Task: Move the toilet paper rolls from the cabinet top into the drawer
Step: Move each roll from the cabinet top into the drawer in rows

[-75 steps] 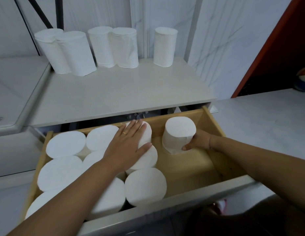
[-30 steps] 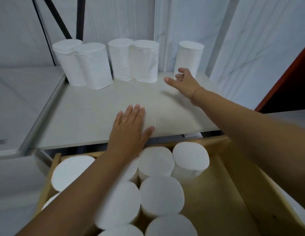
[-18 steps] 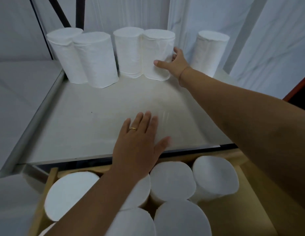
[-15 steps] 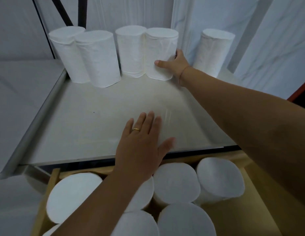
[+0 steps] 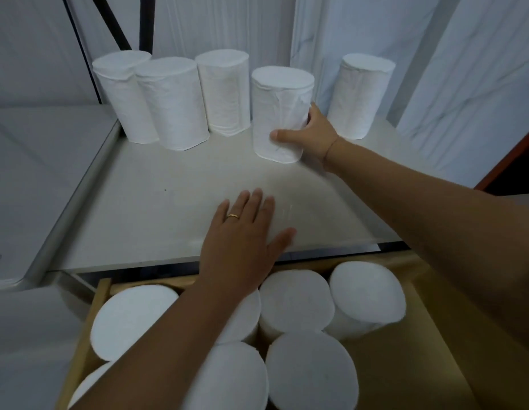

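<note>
Several white toilet paper rolls stand upright along the back of the pale cabinet top (image 5: 156, 208). My right hand (image 5: 309, 136) grips one roll (image 5: 279, 113) low on its right side; that roll now stands a little forward of the row. A lone roll (image 5: 361, 99) is to its right, and three more (image 5: 174, 102) are to its left. My left hand (image 5: 245, 238) lies flat with fingers spread on the cabinet top's front edge. Below, the open wooden drawer (image 5: 440, 335) holds several rolls (image 5: 296, 303) standing on end, filling its left part.
White marbled wall panels rise right behind the rolls. A lower grey surface (image 5: 35, 179) adjoins the cabinet on the left. Bare wooden drawer floor shows on the right side of the drawer. A dark red edge (image 5: 517, 155) is at far right.
My right hand reached from the drawer to the back row, closed on a roll, and has pulled it forward away from its neighbour. My left hand moved from the drawer rolls to the cabinet top.
</note>
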